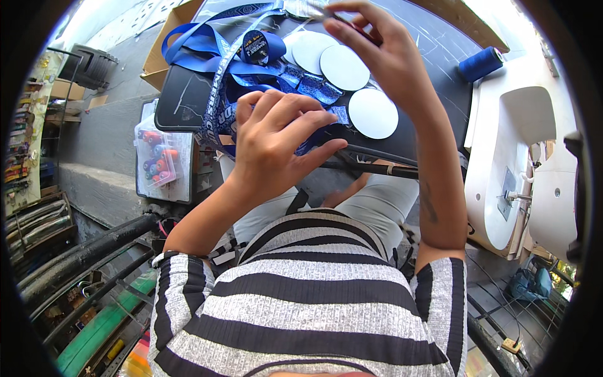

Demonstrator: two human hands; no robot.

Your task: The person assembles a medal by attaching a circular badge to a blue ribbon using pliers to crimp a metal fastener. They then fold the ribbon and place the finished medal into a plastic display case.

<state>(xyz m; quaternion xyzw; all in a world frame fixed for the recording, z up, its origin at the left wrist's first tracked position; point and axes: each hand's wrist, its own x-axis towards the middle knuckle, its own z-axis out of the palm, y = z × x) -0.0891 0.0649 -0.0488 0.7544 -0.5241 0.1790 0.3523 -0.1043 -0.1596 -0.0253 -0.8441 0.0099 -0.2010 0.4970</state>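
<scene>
Printed blue ribbons (259, 50) heaped in loops, round white discs (344, 68) beside them, some overlapping, blurred tool (323, 10), possibly scissors

Blk tabletop (440, 63) w/ white veining, blue thread spool (480, 64) lying nr its R edge. White machine casing (483, 157) at R; blue bundle (529, 286) low R. L of table: clear plastic box (160, 193) w/ red + blue spools (168, 154); cardboard (161, 56) farther off, by table edge. Upper L: dk ribbed container (88, 66). Lower L: blk metal bars (94, 254), green roll (103, 333) nr them.

Tool (362, 30) in right grip (391, 55) blurred; blue ribbons (251, 68) partly hidden.
</scene>
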